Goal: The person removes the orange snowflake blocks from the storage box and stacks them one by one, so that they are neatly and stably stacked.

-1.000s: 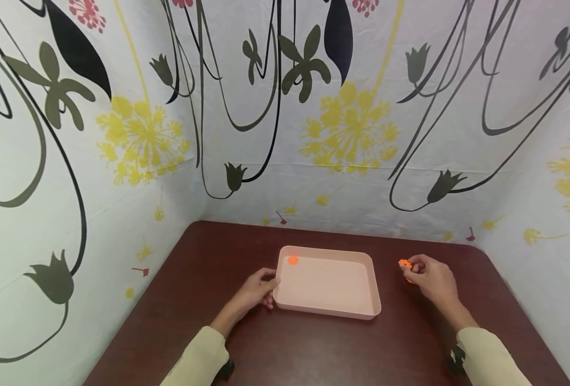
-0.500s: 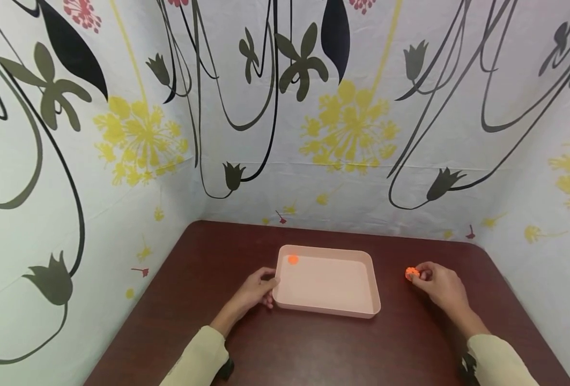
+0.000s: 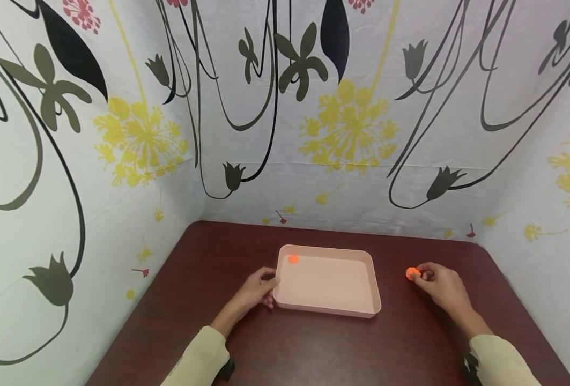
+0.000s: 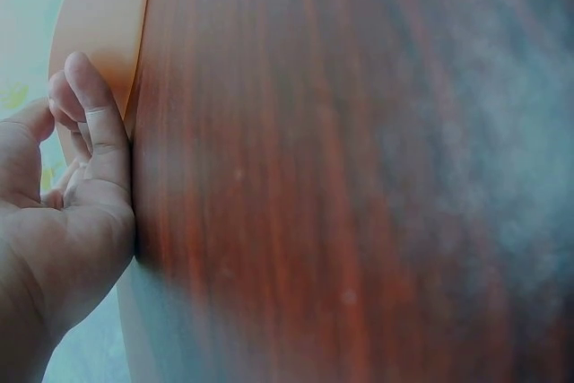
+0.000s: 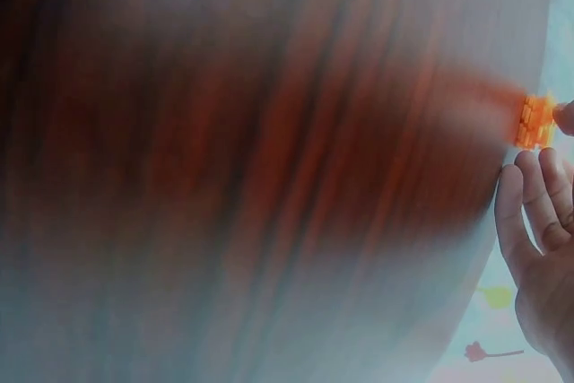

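My left hand (image 3: 256, 288) holds the left edge of a shallow pale pink rectangular tray (image 3: 328, 310), thumb at the rim and fingers against the outer wall. In the left wrist view, the hand's fingers (image 4: 106, 145) lie along the tray's side (image 4: 112, 20). A flat round orange piece (image 3: 293, 259) lies in the tray's far left corner. Right of the tray, my right hand (image 3: 443, 287) pinches a small orange scalloped piece (image 3: 413, 273) between thumb and fingertips. The right wrist view shows this piece's ridged, layered side (image 5: 535, 121), with the other fingers spread below it.
Both hands work over a dark reddish-brown table (image 3: 333, 348) with rounded far corners. Flower-patterned white cloth (image 3: 347, 203) surrounds its back and sides.
My right hand has moved right and slightly nearer with the orange piece, whose scalloped face has turned more toward the head camera. The left hand and tray have stayed put.
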`<state>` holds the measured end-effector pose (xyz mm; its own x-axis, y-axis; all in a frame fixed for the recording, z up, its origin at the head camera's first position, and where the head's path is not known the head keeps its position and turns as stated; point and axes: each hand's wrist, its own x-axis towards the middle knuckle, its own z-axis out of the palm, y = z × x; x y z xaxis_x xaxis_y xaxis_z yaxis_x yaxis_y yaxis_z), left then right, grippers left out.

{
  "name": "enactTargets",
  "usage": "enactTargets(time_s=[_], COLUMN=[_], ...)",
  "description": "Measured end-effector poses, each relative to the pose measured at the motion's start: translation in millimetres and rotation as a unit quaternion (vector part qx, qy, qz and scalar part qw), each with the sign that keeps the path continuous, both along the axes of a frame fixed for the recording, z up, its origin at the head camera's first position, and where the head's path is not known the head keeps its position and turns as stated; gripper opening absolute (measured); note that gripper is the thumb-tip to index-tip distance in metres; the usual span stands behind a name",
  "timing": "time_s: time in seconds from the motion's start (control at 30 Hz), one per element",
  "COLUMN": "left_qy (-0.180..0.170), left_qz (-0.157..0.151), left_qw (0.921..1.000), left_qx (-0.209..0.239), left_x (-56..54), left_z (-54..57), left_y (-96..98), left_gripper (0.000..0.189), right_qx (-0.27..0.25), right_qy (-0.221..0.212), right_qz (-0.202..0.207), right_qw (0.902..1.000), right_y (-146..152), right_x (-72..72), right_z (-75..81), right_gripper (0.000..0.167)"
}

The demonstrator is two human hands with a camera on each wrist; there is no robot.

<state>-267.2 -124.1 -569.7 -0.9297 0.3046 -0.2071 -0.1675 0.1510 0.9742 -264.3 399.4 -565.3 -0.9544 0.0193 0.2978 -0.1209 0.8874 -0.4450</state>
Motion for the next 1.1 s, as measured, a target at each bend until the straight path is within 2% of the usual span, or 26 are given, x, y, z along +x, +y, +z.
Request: enactTargets(time_s=[0.2, 0.37, 0.77, 1.1], left_qy=[-0.001, -0.005, 0.002, 0.009], left_qz=[0.001, 0.006, 0.004, 0.006], left_qw=[1.0000, 1.0000, 1.0000, 0.9999], left_qx=[-0.002, -0.004, -0.001, -0.011], left_x=[-0.8, -1.3, -0.9, -0.7], left_z=[-0.1, -0.1, -0.3, -1.1], left_y=[-1.8, -2.6, 0.0, -0.6], left_gripper=[0.055, 0.055, 0.056, 0.054], right_qx=[-0.005, -0.021, -0.061, -0.083], right_qy=[0.057, 0.096, 0.135, 0.128], right_qz=[0.015, 0.019, 0.050, 0.078], right_qw=[0.9982, 0.9950, 0.9877, 0.9852], right_y=[-1, -16, -70, -113], right_x=[-4.6, -10.5, -27.8, -43.1], right_z=[2.7, 9.5, 19.7, 21.6], right_gripper=[0.037, 0.037, 0.038, 0.035])
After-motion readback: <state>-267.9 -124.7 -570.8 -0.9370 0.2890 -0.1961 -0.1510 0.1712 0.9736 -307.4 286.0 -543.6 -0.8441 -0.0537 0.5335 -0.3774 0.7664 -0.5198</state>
